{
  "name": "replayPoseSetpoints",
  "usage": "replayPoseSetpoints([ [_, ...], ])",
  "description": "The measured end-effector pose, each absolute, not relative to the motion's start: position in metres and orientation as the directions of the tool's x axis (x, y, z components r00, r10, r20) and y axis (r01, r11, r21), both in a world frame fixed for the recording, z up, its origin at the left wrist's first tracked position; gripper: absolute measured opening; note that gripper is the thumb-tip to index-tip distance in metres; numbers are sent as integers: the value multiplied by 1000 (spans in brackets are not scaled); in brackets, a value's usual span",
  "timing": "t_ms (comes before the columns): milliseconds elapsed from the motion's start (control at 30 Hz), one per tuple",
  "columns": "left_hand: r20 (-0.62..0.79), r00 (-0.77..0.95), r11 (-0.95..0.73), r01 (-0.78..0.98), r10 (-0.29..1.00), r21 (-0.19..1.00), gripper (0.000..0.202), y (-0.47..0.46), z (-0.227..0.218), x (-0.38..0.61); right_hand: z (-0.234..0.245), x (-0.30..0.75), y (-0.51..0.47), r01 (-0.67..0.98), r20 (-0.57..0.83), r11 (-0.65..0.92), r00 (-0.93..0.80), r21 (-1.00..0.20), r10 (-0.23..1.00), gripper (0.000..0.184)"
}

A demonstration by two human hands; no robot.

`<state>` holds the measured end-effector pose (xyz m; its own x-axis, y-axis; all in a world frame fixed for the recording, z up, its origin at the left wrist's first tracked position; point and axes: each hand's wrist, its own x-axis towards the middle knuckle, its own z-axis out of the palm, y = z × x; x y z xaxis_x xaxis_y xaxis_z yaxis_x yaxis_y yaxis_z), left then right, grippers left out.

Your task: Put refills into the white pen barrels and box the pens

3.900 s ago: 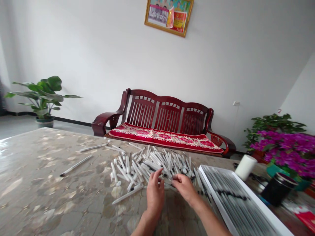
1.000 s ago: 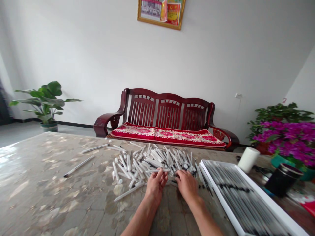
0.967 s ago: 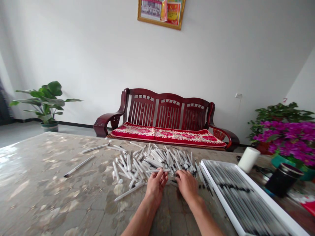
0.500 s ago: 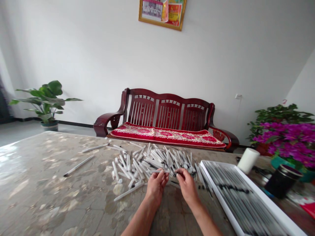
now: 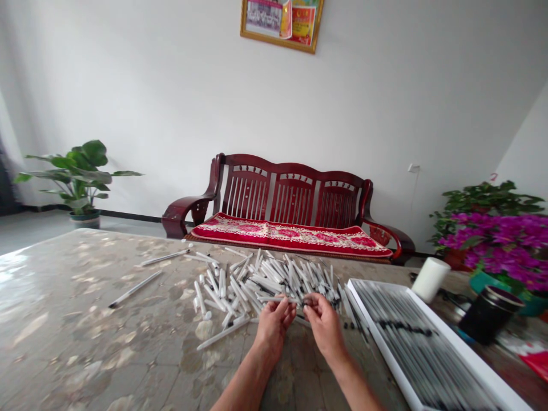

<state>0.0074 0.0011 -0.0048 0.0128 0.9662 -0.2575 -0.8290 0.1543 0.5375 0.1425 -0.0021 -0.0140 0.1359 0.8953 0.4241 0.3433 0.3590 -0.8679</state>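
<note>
My left hand (image 5: 276, 325) is closed, its thumb and fingers pinching a translucent pen barrel (image 5: 269, 298) that lies nearly level, its right end toward the other hand. My right hand (image 5: 324, 322) is closed too, the fingertips around a small dark piece (image 5: 305, 305) at that end of the barrel. Whether the two parts join is too small to tell. Just beyond both hands spreads a heap of whitish pen parts (image 5: 240, 288), some with black ends. A white box (image 5: 385, 351) full of slim clear pens with black parts stands to the right of my right hand.
Two loose pens (image 5: 135, 289) lie on the patterned tabletop (image 5: 107, 365) at left. Beyond the box are a white cylinder (image 5: 431, 279), a black cup (image 5: 490, 314) and purple flowers (image 5: 505, 242). A wooden bench (image 5: 295, 194) stands behind the table.
My hands have drawn slightly closer together, the barrel's right end now nearer the fingers of my right hand. The heap and the box look the same.
</note>
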Motion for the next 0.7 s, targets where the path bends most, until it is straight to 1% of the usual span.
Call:
replayPoseSetpoints([
  [167,-232,35,165,-805,972,570,21,-1,-7,9,-14,142,-2,390,457,363,182,-846,871,23],
  [300,-209,39,158,-789,977,594,28,-2,-9,10,-11,142,-5,420,478,372,181,-828,859,21],
  [500,-153,4,105,-743,988,661,39,-2,-10,10,-9,144,-8,533,541,409,113,-741,833,17],
  [600,-117,-20,68,-713,993,698,42,-3,-10,10,-6,145,-10,577,560,429,61,-695,826,19],
  [700,-84,-2,59,-692,996,720,44,-4,-9,10,-4,145,-12,590,550,438,13,-678,835,24],
])
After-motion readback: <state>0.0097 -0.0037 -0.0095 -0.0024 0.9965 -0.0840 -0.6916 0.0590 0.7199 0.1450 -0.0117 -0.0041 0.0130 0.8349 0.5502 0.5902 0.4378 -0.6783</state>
